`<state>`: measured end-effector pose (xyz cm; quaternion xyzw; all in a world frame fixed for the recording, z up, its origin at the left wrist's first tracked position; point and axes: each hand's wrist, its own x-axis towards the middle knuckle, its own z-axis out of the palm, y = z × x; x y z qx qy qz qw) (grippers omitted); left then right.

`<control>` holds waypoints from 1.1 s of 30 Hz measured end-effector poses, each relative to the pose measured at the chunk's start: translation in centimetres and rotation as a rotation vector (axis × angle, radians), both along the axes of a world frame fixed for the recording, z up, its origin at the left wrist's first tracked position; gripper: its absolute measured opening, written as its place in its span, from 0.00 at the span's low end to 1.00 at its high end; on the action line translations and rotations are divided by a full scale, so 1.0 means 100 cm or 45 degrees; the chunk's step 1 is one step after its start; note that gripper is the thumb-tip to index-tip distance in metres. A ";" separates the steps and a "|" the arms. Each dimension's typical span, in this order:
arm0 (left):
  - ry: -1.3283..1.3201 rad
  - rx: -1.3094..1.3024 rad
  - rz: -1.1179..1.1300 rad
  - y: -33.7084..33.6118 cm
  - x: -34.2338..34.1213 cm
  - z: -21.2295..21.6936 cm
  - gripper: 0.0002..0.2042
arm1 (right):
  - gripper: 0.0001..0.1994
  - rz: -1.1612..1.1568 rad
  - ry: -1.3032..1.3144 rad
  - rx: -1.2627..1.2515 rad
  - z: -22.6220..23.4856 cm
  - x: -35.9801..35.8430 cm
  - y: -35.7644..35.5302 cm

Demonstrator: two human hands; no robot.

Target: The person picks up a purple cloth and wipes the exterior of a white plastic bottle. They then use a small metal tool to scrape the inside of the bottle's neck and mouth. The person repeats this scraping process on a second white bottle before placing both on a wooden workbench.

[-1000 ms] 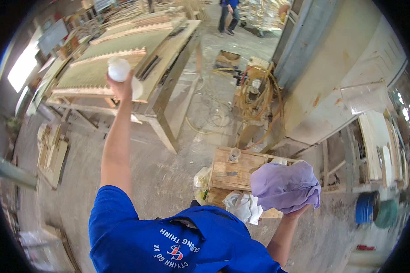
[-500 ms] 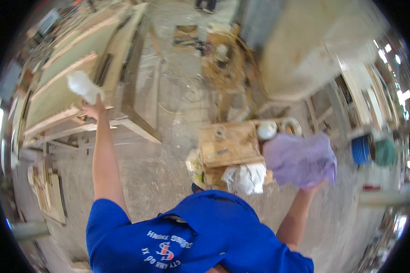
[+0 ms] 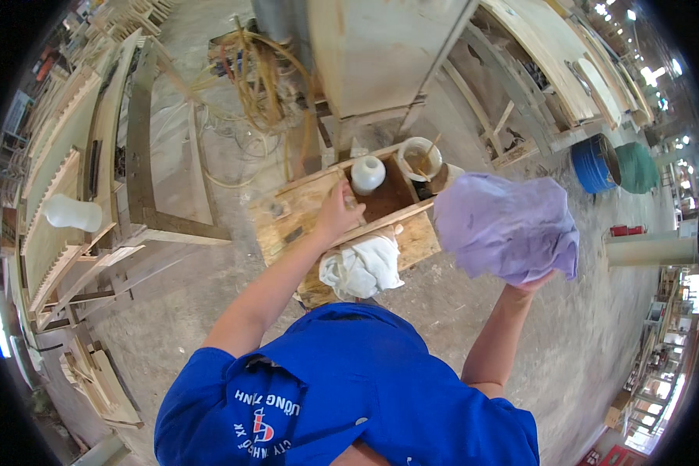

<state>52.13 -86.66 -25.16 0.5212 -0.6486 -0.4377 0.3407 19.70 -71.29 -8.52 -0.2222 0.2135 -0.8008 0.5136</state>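
Your right hand (image 3: 530,281), right of the frame's centre, is closed on a crumpled lilac cloth (image 3: 506,225); the cloth billows above the hand and hides most of the fingers, so only the heel of the palm and the wrist show beneath it. Your left hand (image 3: 336,213), just left of centre, reaches to a low wooden crate (image 3: 287,221) and rests at its inner edge, fingers curled; whether it grips anything there cannot be told, as the fingertips are out of sight behind the hand.

Just beside the left hand, inside the crate's dark compartment, stands a small white bottle (image 3: 367,174). To its right, still in the crate, sits a round white tub (image 3: 419,158) with a stick leaning in it. A bunched white rag (image 3: 363,266) lies at the crate's near edge, below the left hand and between your two forearms.

At the far left of the frame, a second white bottle (image 3: 73,212) lies on its side on a long wooden bench (image 3: 93,140), well apart from both hands. In the upper centre, a tangle of yellowish cord (image 3: 260,85) lies on the dusty concrete floor (image 3: 210,272). At the upper right stand a blue drum (image 3: 594,163) and a green drum (image 3: 635,167), side by side. Your blue shirt (image 3: 349,396) fills the lower centre.
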 end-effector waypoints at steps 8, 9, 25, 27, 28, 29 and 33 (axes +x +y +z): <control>-0.183 -0.248 0.424 -0.040 -0.102 -0.047 0.48 | 0.34 -0.499 0.046 0.418 -0.011 -0.078 0.048; -0.186 -0.278 0.448 -0.040 -0.107 -0.051 0.47 | 0.34 -0.488 0.031 0.441 -0.015 -0.085 0.049; 0.785 -0.362 0.794 0.015 -0.017 0.084 0.42 | 0.31 -0.006 0.135 0.862 -0.128 -0.113 0.012; 0.948 -0.378 0.759 0.027 0.004 0.109 0.41 | 0.30 0.174 0.301 0.929 -0.137 -0.069 -0.007; 1.031 -0.386 0.732 0.032 0.013 0.117 0.40 | 0.30 0.309 0.462 0.912 -0.135 -0.038 -0.018; 0.881 -0.348 0.766 0.038 0.023 0.118 0.40 | 0.30 0.450 0.660 0.857 -0.129 -0.003 -0.031; 0.545 -0.387 0.703 0.060 0.017 0.113 0.41 | 0.29 0.720 1.357 0.194 -0.076 0.137 -0.083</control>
